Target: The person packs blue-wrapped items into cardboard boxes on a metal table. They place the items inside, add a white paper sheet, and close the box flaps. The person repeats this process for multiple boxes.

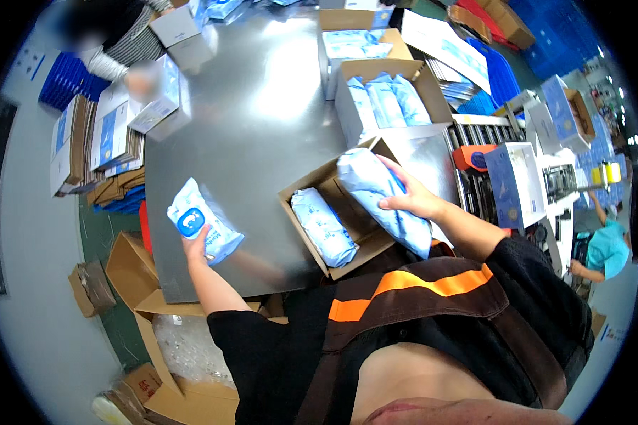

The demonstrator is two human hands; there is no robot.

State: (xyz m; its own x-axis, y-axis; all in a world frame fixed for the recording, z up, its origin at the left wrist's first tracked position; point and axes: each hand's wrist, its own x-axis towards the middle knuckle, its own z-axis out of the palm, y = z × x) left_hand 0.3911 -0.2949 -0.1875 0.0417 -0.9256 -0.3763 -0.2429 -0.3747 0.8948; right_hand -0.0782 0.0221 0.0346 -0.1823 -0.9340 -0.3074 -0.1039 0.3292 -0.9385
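My left hand (196, 248) grips a pale blue soft packet (203, 221) by its lower end, above the near left part of the grey metal table (241, 120). My right hand (412, 198) rests on a second, longer pale blue packet (379, 195) that leans over the right edge of an open cardboard box (306, 188). One more blue packet (324, 227) lies flat inside that box.
Two open boxes (432, 92) filled with blue packets stand further back on the table. Another person's hand (140, 81) holds a white carton at the far left. Flat cartons are stacked at the left, a roller conveyor (478, 134) runs at the right, and cardboard boxes sit on the floor.
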